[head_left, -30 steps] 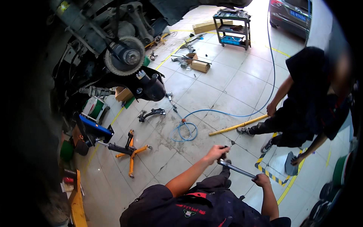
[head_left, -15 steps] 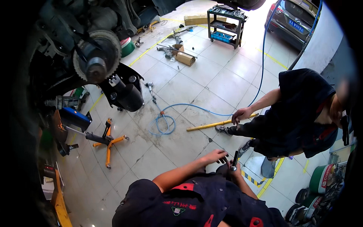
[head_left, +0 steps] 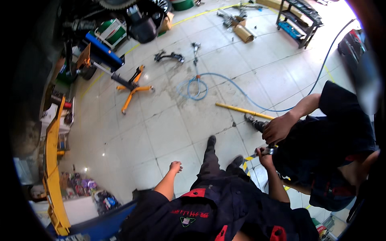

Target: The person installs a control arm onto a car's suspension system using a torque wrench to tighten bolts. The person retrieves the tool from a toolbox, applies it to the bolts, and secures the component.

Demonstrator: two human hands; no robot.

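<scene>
My right hand (head_left: 264, 158) is closed around a black-handled tool with a round chrome head (head_left: 270, 151). Just above it a co-worker's hand (head_left: 277, 129) reaches down, close to or on the tool; whether it grips the tool cannot be made out. My left hand (head_left: 175, 167) hangs away from my body over the tiled floor, fingers curled in loosely, with nothing visible in them. The co-worker (head_left: 337, 144), in dark clothes, stands at my right. A yellow bar (head_left: 244, 111) lies on the floor beyond our hands.
A blue air hose (head_left: 233, 86) coils across the tiles. To the left stand an orange-legged jack (head_left: 134, 89) and a yellow post (head_left: 52, 160). A black curved arm part (head_left: 169, 57) lies on the floor. A tool cart (head_left: 299, 22) stands far right, with a cardboard box (head_left: 243, 33) nearer.
My left hand has moved away to the left from the tool. The co-worker's hand has come down to the tool in my right hand. My view has shifted, and the vehicle parts sit higher.
</scene>
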